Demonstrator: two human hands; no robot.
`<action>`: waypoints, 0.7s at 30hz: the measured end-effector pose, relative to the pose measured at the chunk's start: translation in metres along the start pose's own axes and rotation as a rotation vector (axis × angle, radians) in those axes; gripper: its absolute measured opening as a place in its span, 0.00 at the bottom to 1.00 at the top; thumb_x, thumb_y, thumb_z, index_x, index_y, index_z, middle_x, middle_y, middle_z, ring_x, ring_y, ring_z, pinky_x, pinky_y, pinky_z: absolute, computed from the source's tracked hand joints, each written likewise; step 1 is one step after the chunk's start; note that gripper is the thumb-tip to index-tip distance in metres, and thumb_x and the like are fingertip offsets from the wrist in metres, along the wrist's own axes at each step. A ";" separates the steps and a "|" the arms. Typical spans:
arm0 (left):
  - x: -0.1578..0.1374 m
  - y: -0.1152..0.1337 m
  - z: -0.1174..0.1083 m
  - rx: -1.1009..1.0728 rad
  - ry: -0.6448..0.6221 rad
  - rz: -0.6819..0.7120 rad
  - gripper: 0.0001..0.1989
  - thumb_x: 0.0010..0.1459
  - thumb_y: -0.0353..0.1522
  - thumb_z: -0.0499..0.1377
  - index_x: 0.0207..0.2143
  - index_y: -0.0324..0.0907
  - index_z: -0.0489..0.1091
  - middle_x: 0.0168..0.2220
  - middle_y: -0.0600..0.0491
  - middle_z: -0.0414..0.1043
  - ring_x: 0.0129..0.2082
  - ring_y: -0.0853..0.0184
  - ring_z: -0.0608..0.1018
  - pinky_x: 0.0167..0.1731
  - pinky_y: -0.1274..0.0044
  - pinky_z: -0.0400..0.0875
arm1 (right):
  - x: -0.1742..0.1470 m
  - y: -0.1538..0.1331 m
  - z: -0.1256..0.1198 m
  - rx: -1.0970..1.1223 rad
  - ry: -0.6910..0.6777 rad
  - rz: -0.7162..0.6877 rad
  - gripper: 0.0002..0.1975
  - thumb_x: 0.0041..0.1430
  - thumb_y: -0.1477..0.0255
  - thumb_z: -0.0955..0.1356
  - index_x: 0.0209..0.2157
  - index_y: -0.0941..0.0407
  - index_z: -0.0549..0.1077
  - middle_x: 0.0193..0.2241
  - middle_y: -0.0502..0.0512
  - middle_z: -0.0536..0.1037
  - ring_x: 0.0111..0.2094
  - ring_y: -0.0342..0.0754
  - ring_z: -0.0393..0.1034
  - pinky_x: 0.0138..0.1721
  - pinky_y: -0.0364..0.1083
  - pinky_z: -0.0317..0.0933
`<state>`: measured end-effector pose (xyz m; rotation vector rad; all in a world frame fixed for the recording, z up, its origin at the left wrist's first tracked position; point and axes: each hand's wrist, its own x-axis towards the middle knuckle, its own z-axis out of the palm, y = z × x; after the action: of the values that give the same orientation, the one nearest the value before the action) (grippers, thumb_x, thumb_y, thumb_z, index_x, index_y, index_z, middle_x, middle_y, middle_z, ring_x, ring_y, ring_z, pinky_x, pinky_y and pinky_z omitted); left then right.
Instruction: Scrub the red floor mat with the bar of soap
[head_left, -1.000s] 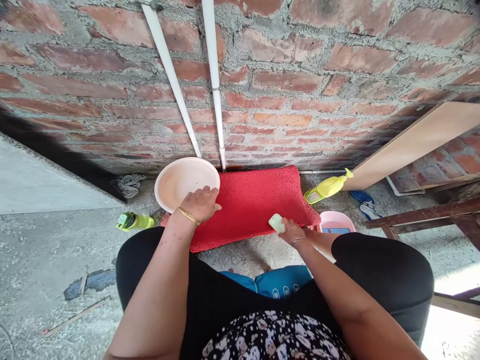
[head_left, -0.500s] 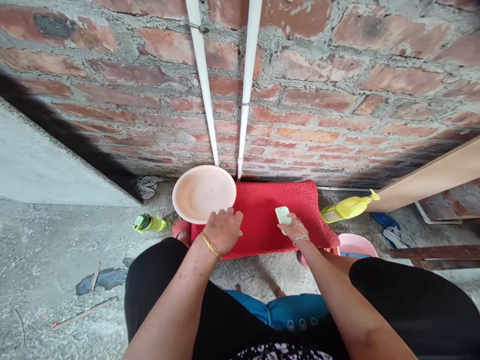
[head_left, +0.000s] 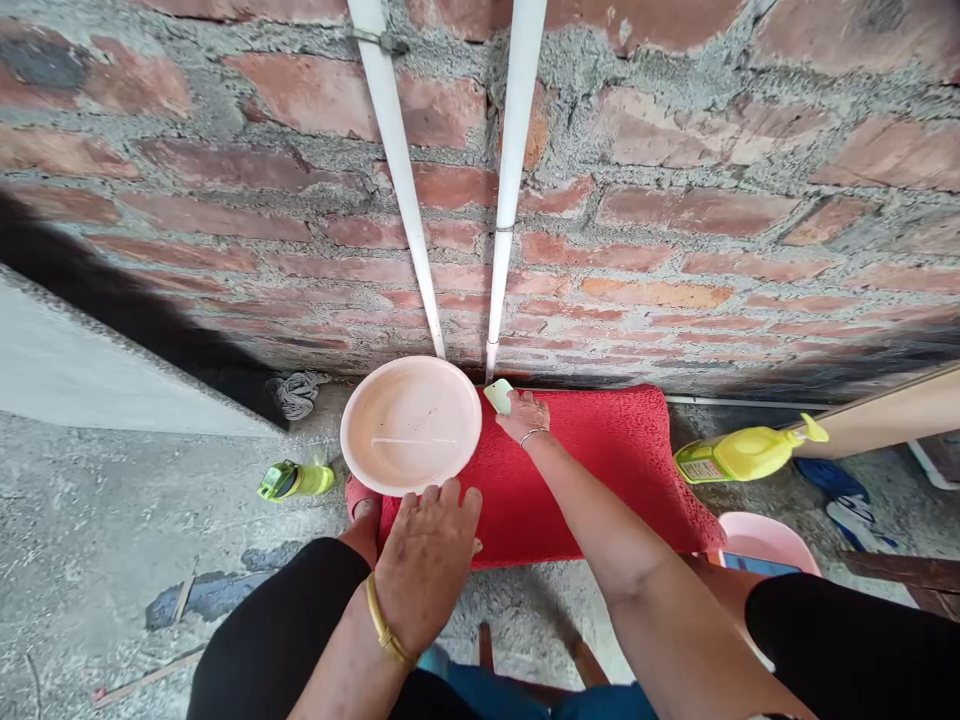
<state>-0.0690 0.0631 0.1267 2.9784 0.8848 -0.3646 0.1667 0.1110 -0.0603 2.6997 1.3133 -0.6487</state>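
Observation:
My right hand [head_left: 525, 416] is closed on a pale green, flat, rounded block [head_left: 499, 395] with a small dark spot near one corner. I cannot make out its exact kind. It is over the far left part of a red textured mat [head_left: 592, 470], close to the basin's right rim. My left hand [head_left: 431, 555] is palm down with fingers stretched forward, near the front rim of a pale pink basin [head_left: 472, 440]. Its fingertips overlap that rim in view; whether they touch is unclear. The basin overlaps the mat's left end, and thin whitish streaks show inside it.
A brick wall [head_left: 652, 240] with two white pipes [head_left: 401, 170] rises behind the mat. On the left is a green bottle [head_left: 296, 480]; on the right lie a yellow pump bottle [head_left: 750, 452] and a pink tub [head_left: 772, 535]. Stool legs [head_left: 486, 648] show below the mat.
My right hand has carried the pale green block left and away from me, from mid-mat toward the wall beside the basin. The left hand appears lower and nearer; the view has also shifted.

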 end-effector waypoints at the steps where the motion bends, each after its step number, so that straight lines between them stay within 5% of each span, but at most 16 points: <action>1: 0.001 0.001 0.003 0.004 0.023 0.002 0.17 0.57 0.37 0.62 0.50 0.45 0.70 0.44 0.49 0.72 0.42 0.61 0.75 0.45 0.67 0.69 | 0.007 0.003 -0.003 -0.023 -0.010 -0.011 0.28 0.56 0.58 0.65 0.57 0.53 0.65 0.53 0.63 0.67 0.53 0.56 0.64 0.53 0.53 0.53; 8: 0.011 0.008 0.016 -0.002 0.020 -0.012 0.18 0.58 0.38 0.61 0.51 0.47 0.71 0.48 0.48 0.72 0.46 0.59 0.74 0.48 0.65 0.67 | 0.042 0.069 -0.030 -0.120 -0.099 0.032 0.27 0.56 0.55 0.64 0.55 0.50 0.70 0.52 0.63 0.69 0.52 0.57 0.65 0.52 0.54 0.52; 16: 0.017 0.016 0.001 -0.058 -0.132 -0.008 0.18 0.59 0.33 0.58 0.52 0.46 0.70 0.50 0.46 0.72 0.47 0.58 0.74 0.49 0.65 0.67 | 0.009 0.223 -0.053 -0.020 -0.009 0.510 0.28 0.57 0.57 0.64 0.57 0.55 0.69 0.52 0.71 0.69 0.53 0.63 0.66 0.49 0.56 0.56; 19: 0.018 0.019 -0.009 -0.072 -0.199 -0.018 0.17 0.59 0.35 0.59 0.52 0.45 0.70 0.48 0.46 0.72 0.46 0.57 0.75 0.47 0.64 0.69 | -0.011 0.233 -0.047 0.085 0.073 0.552 0.30 0.58 0.55 0.64 0.58 0.55 0.67 0.51 0.72 0.70 0.51 0.61 0.68 0.47 0.54 0.59; 21: 0.017 0.021 -0.011 -0.085 -0.219 -0.024 0.17 0.58 0.35 0.60 0.50 0.44 0.70 0.47 0.46 0.72 0.46 0.57 0.75 0.47 0.64 0.69 | -0.022 0.210 -0.033 0.128 0.133 0.458 0.30 0.58 0.55 0.65 0.58 0.55 0.66 0.49 0.68 0.71 0.48 0.58 0.70 0.47 0.52 0.60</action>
<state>-0.0411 0.0556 0.1328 2.7843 0.8886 -0.6236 0.3268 -0.0306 -0.0465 3.0343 0.6426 -0.5228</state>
